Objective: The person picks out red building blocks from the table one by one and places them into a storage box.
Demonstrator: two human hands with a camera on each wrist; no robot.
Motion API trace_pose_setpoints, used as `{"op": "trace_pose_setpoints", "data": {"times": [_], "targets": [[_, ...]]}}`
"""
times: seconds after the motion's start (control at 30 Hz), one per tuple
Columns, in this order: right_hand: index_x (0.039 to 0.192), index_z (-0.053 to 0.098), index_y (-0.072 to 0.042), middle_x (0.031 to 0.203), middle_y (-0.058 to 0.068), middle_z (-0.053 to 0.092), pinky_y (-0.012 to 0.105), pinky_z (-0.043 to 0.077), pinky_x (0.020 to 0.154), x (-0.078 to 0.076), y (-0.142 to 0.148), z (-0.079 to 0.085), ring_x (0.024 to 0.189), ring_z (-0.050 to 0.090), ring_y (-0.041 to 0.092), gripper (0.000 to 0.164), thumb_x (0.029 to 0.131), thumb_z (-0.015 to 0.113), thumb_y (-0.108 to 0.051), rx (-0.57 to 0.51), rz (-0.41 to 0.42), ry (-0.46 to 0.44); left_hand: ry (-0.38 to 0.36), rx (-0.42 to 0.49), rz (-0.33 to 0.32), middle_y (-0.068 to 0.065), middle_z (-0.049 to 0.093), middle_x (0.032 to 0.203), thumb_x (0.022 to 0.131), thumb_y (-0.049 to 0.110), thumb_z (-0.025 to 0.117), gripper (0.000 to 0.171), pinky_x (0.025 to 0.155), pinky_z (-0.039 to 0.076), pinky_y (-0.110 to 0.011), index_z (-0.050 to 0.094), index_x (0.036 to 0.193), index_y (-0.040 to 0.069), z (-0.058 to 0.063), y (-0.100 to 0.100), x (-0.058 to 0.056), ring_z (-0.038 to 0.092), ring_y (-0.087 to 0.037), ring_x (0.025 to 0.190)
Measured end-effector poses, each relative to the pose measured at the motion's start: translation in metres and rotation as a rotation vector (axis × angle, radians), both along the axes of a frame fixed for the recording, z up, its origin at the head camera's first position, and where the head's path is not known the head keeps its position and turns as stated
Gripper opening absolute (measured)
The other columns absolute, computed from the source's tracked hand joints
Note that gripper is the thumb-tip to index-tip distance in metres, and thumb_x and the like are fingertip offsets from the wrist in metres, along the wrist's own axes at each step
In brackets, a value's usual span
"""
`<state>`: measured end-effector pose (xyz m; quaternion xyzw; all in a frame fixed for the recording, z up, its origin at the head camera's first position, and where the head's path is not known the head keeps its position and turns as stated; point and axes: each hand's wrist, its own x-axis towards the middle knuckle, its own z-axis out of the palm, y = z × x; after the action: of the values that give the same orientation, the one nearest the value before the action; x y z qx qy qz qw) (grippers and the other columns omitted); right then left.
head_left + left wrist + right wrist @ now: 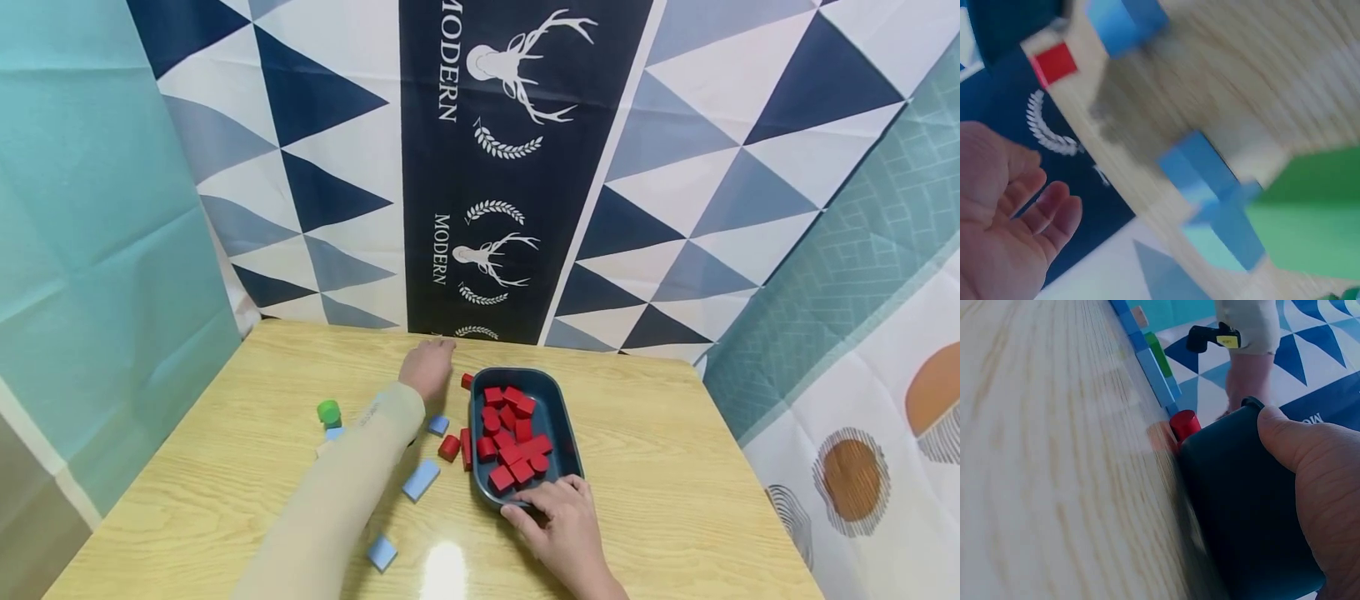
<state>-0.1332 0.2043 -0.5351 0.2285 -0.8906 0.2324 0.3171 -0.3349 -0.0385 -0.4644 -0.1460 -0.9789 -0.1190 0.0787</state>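
A dark blue plastic bin [553, 408] holds several red blocks [510, 454]. My right hand [558, 529] grips its near rim, thumb outside; the right wrist view shows that thumb [1291, 434] against the bin's outer wall. My left hand [429, 367] is over the far edge of the table, left of the bin. In the left wrist view its fingers [1038, 212] are loosely bent with nothing in them. A small red block [467, 381] lies near it, beside the bin's far left corner. A red cylinder [449, 447] and a long red block [467, 449] are at the bin's left side.
Blue blocks [422, 480] lie scattered on the wooden table [660, 483] left of the bin. A green cylinder [328, 412] stands farther left, partly behind the left sleeve [337, 500]. Patterned cloth [517, 167] hangs along the table's far edge.
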Motion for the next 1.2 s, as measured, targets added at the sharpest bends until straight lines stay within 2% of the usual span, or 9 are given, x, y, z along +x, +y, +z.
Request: {"op": "trace_pose_setpoints", "data": {"times": [0.33,0.43,0.53,0.63,0.73,0.87,1.0,1.1,1.2], "targets": [[0.085,0.079,-0.030,0.078,-0.023,0.069,0.034,0.038,0.089,0.002,-0.005,0.002,0.074,0.051,-0.005,0.017,0.079,0.093,-0.038,-0.026,0.025,0.017,-0.156,-0.221,-0.099,-0.007,0.056,0.162,0.112,0.016,0.046,0.049,0.113,0.052,-0.053,0.052,0.160,0.029,-0.024,0.008,-0.002,0.053,-0.037,0.146],[0.085,0.079,-0.031,0.078,-0.023,0.069,0.034,0.038,0.089,0.002,-0.006,0.001,0.074,0.052,-0.005,0.017,0.080,0.093,-0.039,-0.023,0.031,0.021,-0.148,-0.214,-0.109,-0.006,0.068,0.148,0.111,0.016,0.052,0.038,0.108,0.057,-0.049,0.067,0.145,0.024,-0.030,0.009,-0.004,0.063,-0.034,0.134],[0.085,0.079,-0.030,0.078,-0.023,0.070,0.034,0.038,0.089,0.003,-0.006,0.001,0.074,0.052,-0.005,0.017,0.079,0.093,-0.038,-0.028,0.026,0.014,-0.103,-0.192,-0.130,-0.008,0.079,0.119,0.105,0.011,0.062,0.018,0.096,0.063,-0.045,0.079,0.111,0.015,-0.030,0.008,-0.004,0.074,-0.028,0.112],[0.085,0.079,-0.029,0.079,-0.023,0.070,0.033,0.038,0.090,0.003,-0.005,0.001,0.074,0.054,-0.005,0.017,0.079,0.093,-0.037,-0.032,0.020,0.008,-0.093,-0.172,-0.146,-0.007,0.078,0.096,0.100,0.006,0.068,0.018,0.086,0.064,-0.041,0.074,0.084,0.013,-0.027,0.004,-0.001,0.076,-0.023,0.094],[0.085,0.080,-0.029,0.079,-0.022,0.071,0.034,0.039,0.090,0.003,-0.005,0.002,0.074,0.055,-0.004,0.017,0.079,0.094,-0.037,-0.027,0.020,0.009,-0.090,-0.143,-0.147,-0.003,0.075,0.087,0.097,0.005,0.071,0.023,0.081,0.064,-0.039,0.070,0.076,0.015,-0.025,-0.002,0.002,0.072,-0.018,0.082],[0.085,0.080,-0.029,0.079,-0.021,0.072,0.034,0.039,0.090,0.002,-0.004,0.001,0.075,0.055,-0.004,0.017,0.080,0.093,-0.038,-0.014,0.019,0.010,-0.044,-0.030,-0.117,0.000,0.074,0.087,0.099,0.016,0.076,0.015,0.080,0.062,-0.037,0.074,0.083,0.016,-0.016,-0.010,0.006,0.069,-0.015,0.081],[0.085,0.080,-0.029,0.078,-0.021,0.072,0.034,0.039,0.090,0.001,-0.002,0.000,0.074,0.054,-0.004,0.017,0.079,0.093,-0.039,-0.005,0.010,0.011,0.012,0.101,-0.120,-0.003,0.076,0.102,0.106,0.028,0.068,0.017,0.091,0.062,-0.041,0.078,0.105,0.015,0.003,-0.004,0.013,0.072,-0.020,0.096],[0.084,0.080,-0.028,0.078,-0.021,0.072,0.034,0.039,0.089,0.000,0.000,0.000,0.073,0.054,-0.004,0.017,0.079,0.093,-0.038,-0.004,0.006,0.009,0.044,0.059,-0.198,-0.005,0.075,0.111,0.105,0.033,0.069,0.023,0.097,0.060,-0.041,0.080,0.115,0.015,0.016,0.008,0.022,0.071,-0.023,0.104],[0.084,0.080,-0.028,0.078,-0.020,0.072,0.035,0.039,0.089,-0.001,0.000,0.000,0.073,0.054,-0.004,0.017,0.079,0.093,-0.038,-0.004,0.004,0.005,0.076,-0.100,-0.271,-0.004,0.073,0.116,0.100,0.037,0.076,0.024,0.100,0.057,-0.038,0.084,0.114,0.019,0.022,0.020,0.031,0.066,-0.023,0.106]]}}
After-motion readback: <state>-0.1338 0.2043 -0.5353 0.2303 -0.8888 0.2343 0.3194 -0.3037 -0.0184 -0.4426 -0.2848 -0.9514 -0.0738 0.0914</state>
